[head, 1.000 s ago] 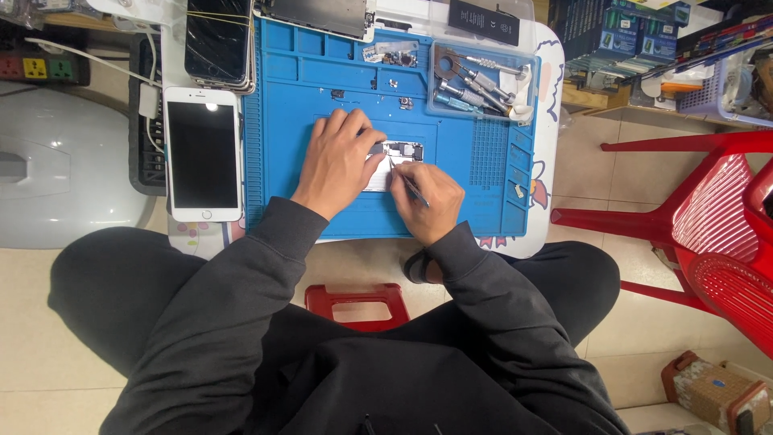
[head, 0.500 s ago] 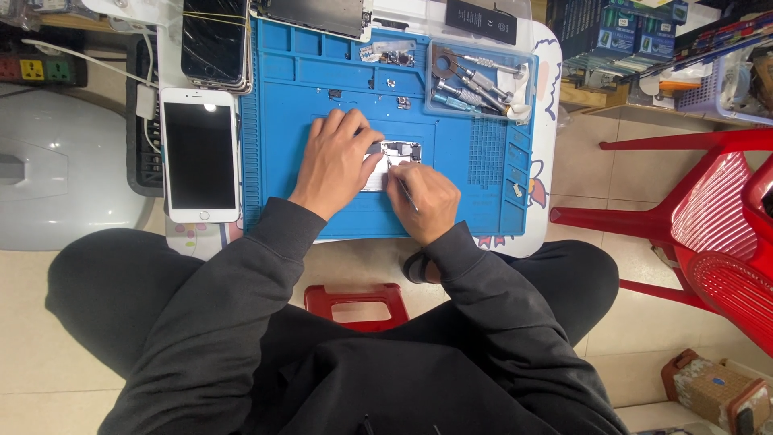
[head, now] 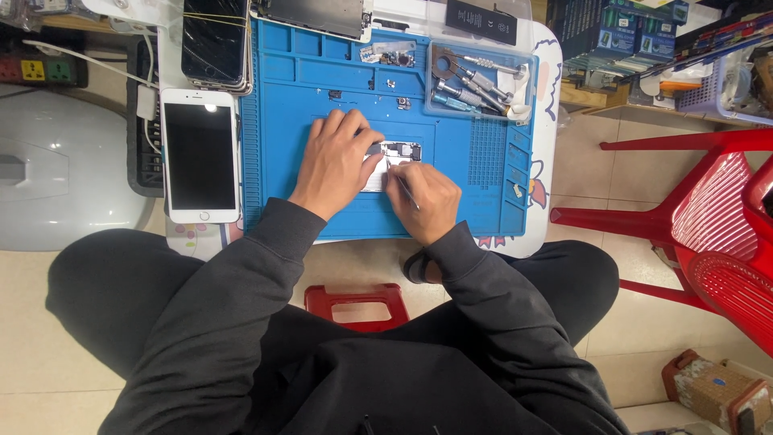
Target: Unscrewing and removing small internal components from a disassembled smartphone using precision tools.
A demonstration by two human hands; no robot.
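A white phone [head: 200, 155] lies left of your blue mat [head: 451, 201]. Your left hand [head: 336, 163] has stayed flat, pinning the opened phone part [head: 396, 153] mid-mat; your right hand [head: 427, 199] has nudged its thin tool [head: 403, 187] closer, fingers pinched round it.

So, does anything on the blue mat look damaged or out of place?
Nothing looks spilled or broken. The left hand steadies an opened phone part on the blue mat; the right hand holds a thin tool to it. Small loose parts lie scattered above.
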